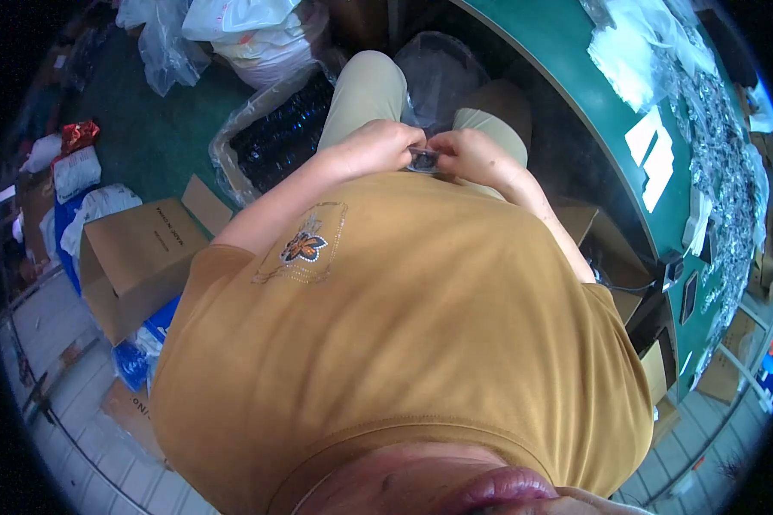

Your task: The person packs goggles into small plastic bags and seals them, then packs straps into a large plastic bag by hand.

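Observation:
In front of my lap, my left hand (pixel 380 146) and my right hand (pixel 475 156) meet with curled fingers. Between them they pinch a small, shiny, see-through plastic piece (pixel 423 160) with a dark part, its ends covered by my fingertips. The exact kind is too small to make out. Beside my left knee stands a bin (pixel 225 142) lined with clear plastic, with many dark glossy pieces (pixel 279 137) inside.
A green table (pixel 567 64) curves along the right, bearing a heap of small clear packets (pixel 730 163), white sheets (pixel 653 159) and a phone (pixel 689 298). Open cardboard boxes (pixel 137 257) flank me. Plastic bags (pixel 262 43) lie at the far left.

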`<state>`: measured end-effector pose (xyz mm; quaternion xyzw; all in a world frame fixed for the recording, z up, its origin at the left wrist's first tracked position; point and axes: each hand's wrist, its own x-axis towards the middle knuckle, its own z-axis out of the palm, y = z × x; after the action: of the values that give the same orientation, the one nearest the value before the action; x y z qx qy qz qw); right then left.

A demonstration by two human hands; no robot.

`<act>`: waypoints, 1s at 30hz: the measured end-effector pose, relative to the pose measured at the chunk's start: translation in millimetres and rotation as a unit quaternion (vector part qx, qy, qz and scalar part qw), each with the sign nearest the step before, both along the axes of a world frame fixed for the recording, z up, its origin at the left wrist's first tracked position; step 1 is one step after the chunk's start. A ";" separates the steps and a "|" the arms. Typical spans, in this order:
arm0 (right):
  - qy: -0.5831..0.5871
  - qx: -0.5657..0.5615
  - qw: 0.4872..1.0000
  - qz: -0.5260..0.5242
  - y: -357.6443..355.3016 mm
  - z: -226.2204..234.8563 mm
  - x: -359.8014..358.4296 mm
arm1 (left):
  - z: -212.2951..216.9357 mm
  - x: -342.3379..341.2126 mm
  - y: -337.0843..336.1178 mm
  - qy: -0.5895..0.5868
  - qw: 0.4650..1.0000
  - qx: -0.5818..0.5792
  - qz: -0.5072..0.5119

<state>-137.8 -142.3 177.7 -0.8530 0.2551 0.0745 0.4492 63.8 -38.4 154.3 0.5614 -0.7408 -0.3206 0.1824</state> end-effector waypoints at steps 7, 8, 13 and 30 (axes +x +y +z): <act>0.013 -0.114 0.993 -0.011 0.0 19.0 -3.6 | 13.7 -6.4 4.0 0.021 1.000 -0.011 0.016; 0.014 -0.114 0.993 -0.012 -1.6 20.1 -4.4 | 17.2 -7.7 4.2 0.030 0.999 -0.013 0.031; -0.006 0.027 0.998 -0.055 -10.3 19.1 -5.8 | 16.8 3.1 10.1 0.071 0.995 -0.070 0.004; 0.000 0.169 0.979 -0.114 2.3 14.4 4.9 | 8.9 -0.9 9.5 0.026 0.988 -0.115 -0.097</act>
<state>-132.8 -140.0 192.1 -0.7299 0.3345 0.0652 0.5925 62.9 -28.9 163.2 0.4539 -0.8185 -0.2639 0.2333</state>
